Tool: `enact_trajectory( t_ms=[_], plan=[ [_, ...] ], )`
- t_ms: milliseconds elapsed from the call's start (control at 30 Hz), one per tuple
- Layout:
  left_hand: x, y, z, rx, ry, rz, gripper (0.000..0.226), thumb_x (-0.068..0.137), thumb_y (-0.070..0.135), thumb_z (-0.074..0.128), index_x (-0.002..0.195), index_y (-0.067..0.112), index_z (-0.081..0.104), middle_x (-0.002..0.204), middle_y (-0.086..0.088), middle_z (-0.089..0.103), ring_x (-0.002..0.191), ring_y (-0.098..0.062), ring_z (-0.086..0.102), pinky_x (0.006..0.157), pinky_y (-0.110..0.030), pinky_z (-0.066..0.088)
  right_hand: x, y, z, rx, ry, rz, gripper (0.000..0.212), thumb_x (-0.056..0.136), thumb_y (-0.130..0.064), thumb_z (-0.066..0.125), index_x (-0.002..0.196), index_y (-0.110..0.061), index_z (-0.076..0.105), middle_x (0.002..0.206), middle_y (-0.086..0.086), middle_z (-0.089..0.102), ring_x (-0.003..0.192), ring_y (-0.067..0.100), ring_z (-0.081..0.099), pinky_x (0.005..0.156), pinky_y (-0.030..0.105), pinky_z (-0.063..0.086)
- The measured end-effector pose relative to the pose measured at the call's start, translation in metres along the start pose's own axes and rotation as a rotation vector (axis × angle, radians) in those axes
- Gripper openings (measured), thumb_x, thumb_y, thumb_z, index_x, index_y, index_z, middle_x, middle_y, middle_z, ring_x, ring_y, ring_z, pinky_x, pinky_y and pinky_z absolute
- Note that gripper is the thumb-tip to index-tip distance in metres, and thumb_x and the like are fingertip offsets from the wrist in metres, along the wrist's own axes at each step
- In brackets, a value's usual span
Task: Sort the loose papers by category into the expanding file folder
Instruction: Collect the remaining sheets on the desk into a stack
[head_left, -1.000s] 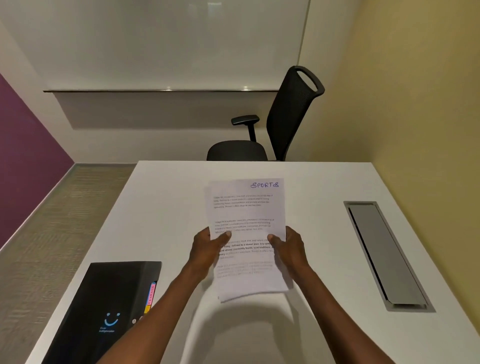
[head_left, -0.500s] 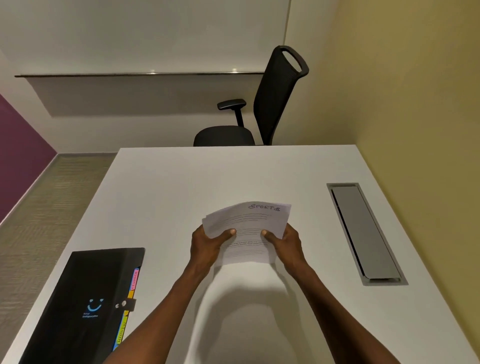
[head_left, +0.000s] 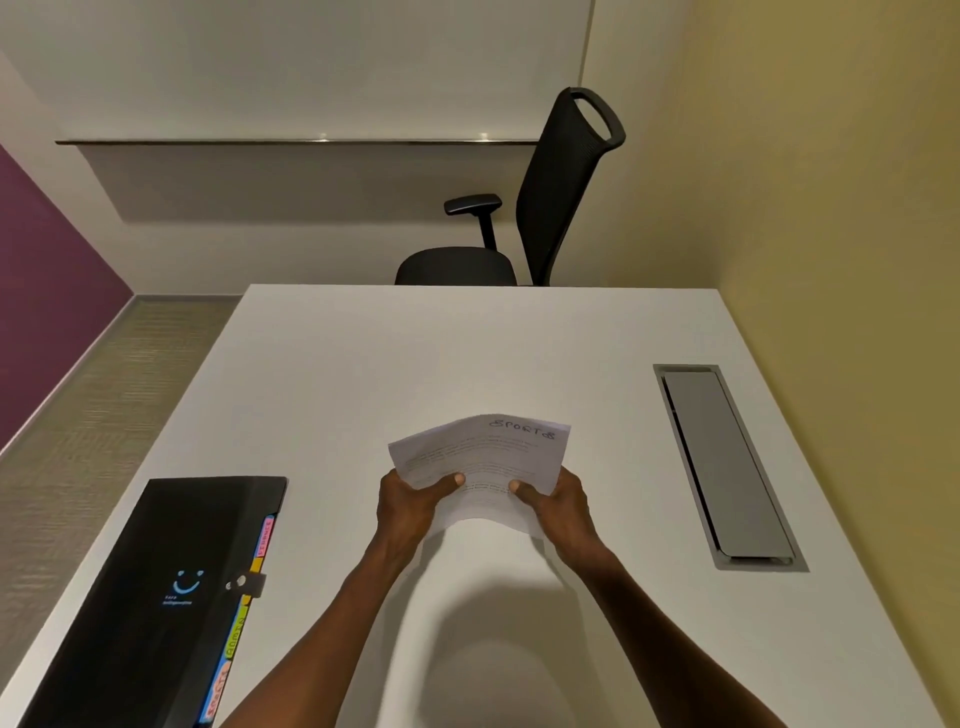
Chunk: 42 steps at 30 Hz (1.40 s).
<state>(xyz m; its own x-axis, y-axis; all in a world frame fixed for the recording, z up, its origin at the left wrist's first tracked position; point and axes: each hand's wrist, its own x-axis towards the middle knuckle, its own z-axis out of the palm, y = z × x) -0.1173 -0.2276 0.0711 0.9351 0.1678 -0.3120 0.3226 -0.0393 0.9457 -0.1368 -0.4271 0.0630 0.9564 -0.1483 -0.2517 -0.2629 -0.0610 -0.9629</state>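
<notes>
Head view: we see the papers, topped SPORTS, pinched at their near edge by left hand and right hand, right of the fastened folder, nearer the left hand.

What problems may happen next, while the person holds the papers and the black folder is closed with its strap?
1. Both hands, the left hand and the right hand, grip the papers, so one must let go to undo the strap on the file folder; the sagging sheets may slip or fan out.
2. Only the top sheet's "SPORTS" heading shows; lower sheets may belong elsewhere and be misfiled.
</notes>
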Motion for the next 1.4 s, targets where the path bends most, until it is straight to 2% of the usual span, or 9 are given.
enact_trajectory(
  t_ms=[233,400,500,733,900,1000,1133,1300,1400],
  plan=[
    [-0.008,-0.022,-0.001,0.066,-0.02,-0.051,0.043,0.069,0.013,0.089,0.108,0.017,0.071,0.1,0.002,0.075,0.095,-0.017,0.07,0.08,-0.031,0.056,-0.014,0.014,0.002,-0.035,-0.021,0.037,0.034,0.085,-0.005,0.067,0.117,-0.015,0.064,0.105,-0.003,0.07,0.095,0.011,0.066,0.065,0.011,0.051],
    [-0.008,-0.009,-0.008,0.044,-0.103,-0.05,0.044,0.068,0.015,0.089,0.108,0.019,0.072,0.098,0.004,0.077,0.092,-0.018,0.073,0.072,-0.026,0.058,-0.009,-0.005,-0.005,-0.101,-0.022,-0.005,0.031,0.083,-0.011,0.072,0.112,-0.02,0.065,0.1,-0.006,0.071,0.087,0.008,0.068,0.065,0.015,0.054],
    [-0.006,0.008,-0.015,0.046,-0.222,-0.05,0.038,0.072,0.016,0.087,0.108,0.019,0.073,0.101,-0.002,0.077,0.097,-0.034,0.072,0.085,-0.048,0.057,-0.003,-0.02,-0.015,-0.131,-0.065,-0.047,0.03,0.081,-0.011,0.075,0.106,-0.023,0.066,0.095,-0.013,0.071,0.082,0.001,0.068,0.064,0.013,0.052],
    [-0.003,0.032,-0.019,-0.094,-0.395,-0.107,0.05,0.077,0.007,0.081,0.124,0.01,0.067,0.121,-0.012,0.068,0.107,-0.033,0.065,0.098,-0.044,0.045,0.006,-0.038,-0.02,-0.067,-0.16,-0.073,0.041,0.081,-0.018,0.074,0.119,-0.026,0.06,0.11,-0.011,0.072,0.099,0.011,0.07,0.089,0.038,0.057],
    [-0.008,0.04,-0.027,-0.196,-0.403,-0.136,0.047,0.082,-0.005,0.071,0.127,0.0,0.061,0.121,-0.017,0.069,0.113,-0.035,0.066,0.102,-0.052,0.048,0.002,-0.043,-0.008,-0.054,-0.176,-0.084,0.043,0.082,-0.017,0.074,0.122,-0.024,0.059,0.111,-0.011,0.072,0.098,0.01,0.07,0.09,0.038,0.056],
    [-0.007,0.045,-0.037,-0.216,-0.392,-0.137,0.045,0.082,-0.007,0.071,0.126,-0.001,0.062,0.12,-0.018,0.069,0.111,-0.035,0.067,0.1,-0.052,0.05,-0.002,-0.047,0.002,-0.051,-0.179,-0.087,0.041,0.081,-0.017,0.075,0.117,-0.028,0.06,0.108,-0.013,0.072,0.097,0.009,0.07,0.088,0.035,0.057],
    [-0.007,0.054,-0.057,-0.13,-0.32,-0.098,0.036,0.081,-0.005,0.074,0.116,0.003,0.068,0.106,-0.012,0.075,0.092,-0.026,0.074,0.078,-0.038,0.061,-0.012,-0.051,0.021,-0.09,-0.161,-0.116,0.037,0.082,-0.015,0.075,0.114,-0.029,0.062,0.104,-0.016,0.072,0.091,-0.004,0.068,0.07,0.01,0.05],
    [-0.006,0.039,-0.086,0.019,-0.097,0.083,0.037,0.074,0.018,0.087,0.107,0.02,0.071,0.099,0.005,0.077,0.089,-0.012,0.074,0.082,-0.033,0.06,-0.02,-0.038,0.06,-0.092,-0.025,-0.078,0.032,0.078,-0.02,0.079,0.109,-0.021,0.069,0.1,-0.007,0.074,0.088,0.012,0.071,0.076,0.032,0.058],
    [-0.013,0.021,-0.101,0.029,-0.003,0.103,0.033,0.071,0.022,0.089,0.098,0.029,0.071,0.093,0.011,0.076,0.084,-0.005,0.071,0.073,-0.024,0.058,-0.032,-0.025,0.082,-0.053,0.046,-0.039,0.028,0.08,-0.016,0.078,0.106,-0.021,0.07,0.097,-0.009,0.074,0.086,0.01,0.07,0.073,0.026,0.056]
  ],
)
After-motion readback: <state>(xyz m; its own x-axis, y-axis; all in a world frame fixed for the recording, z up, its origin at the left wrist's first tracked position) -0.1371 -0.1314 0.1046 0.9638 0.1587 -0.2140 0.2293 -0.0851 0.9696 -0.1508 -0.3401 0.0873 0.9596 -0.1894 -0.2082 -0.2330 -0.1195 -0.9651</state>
